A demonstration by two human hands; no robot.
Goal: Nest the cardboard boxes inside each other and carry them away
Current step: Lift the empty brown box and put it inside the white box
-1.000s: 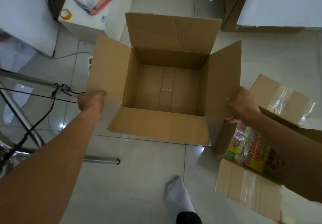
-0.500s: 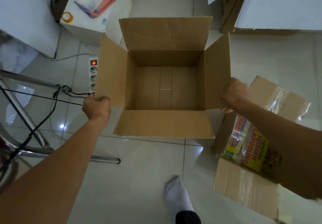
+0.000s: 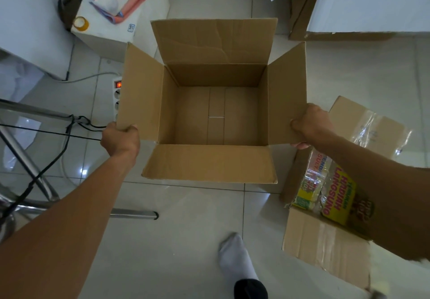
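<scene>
Cardboard box [image 3: 215, 112], open and empty, centre of tiled floor [image 3: 186, 240] — we grip its side flaps, left hand [image 3: 119, 139] and right hand [image 3: 310, 125] clenched on them. Looks light but flaps bend; prob. better held under the base.

Both forearms are bare from the near edge of the view to the wrists, with no sleeve, watch, bracelet or ring showing on either. The left hand [image 3: 121, 141] and the right hand [image 3: 310, 125] are bare too, ungloved. At the bottom of the view one foot wears a plain white sock [image 3: 235, 260], slightly creased over the toes, and just above the ankle begins the dark, nearly black hem of a trouser leg [image 3: 250, 289].
</scene>
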